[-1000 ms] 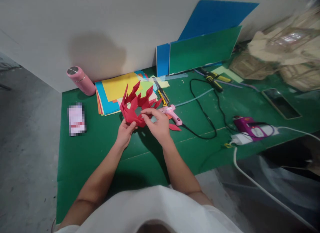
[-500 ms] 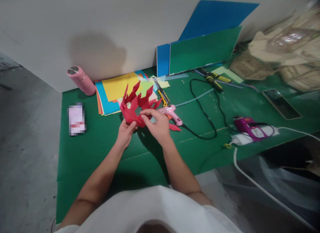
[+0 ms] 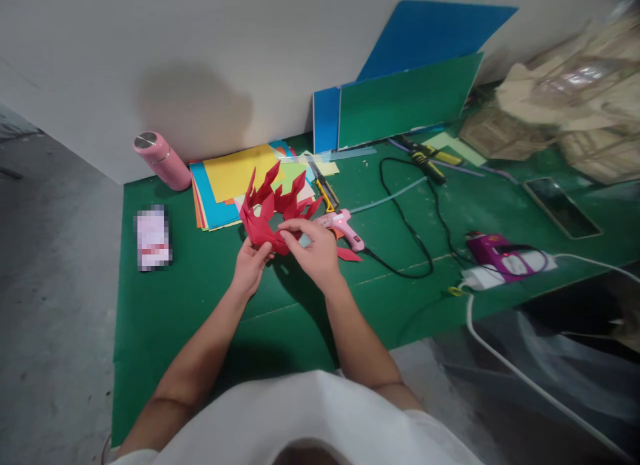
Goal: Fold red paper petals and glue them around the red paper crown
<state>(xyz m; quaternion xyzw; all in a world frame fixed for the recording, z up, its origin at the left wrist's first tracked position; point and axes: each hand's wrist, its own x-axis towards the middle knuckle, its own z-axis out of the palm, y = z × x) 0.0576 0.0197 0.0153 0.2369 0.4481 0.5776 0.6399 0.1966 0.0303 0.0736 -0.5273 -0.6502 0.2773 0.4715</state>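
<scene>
A red folded-paper piece with several pointed spikes (image 3: 273,208) is held above the green mat (image 3: 200,298). My left hand (image 3: 249,266) grips its lower left edge, fingers closed on the paper. My right hand (image 3: 313,248) pinches the piece's lower right part between thumb and fingers. A small red paper scrap (image 3: 349,254) lies on the mat just right of my right hand. A pink glue gun (image 3: 343,226) lies right behind that hand.
A stack of coloured paper sheets (image 3: 230,182) and a pink bottle (image 3: 161,160) lie near the wall. Blue and green boards (image 3: 407,98) lean on the wall. A black cable (image 3: 410,218), cutters (image 3: 325,192), a purple tool (image 3: 493,250), a power strip and a phone (image 3: 563,207) lie to the right.
My right hand's fingers have shifted slightly on the red piece; the rest stays where it was.
</scene>
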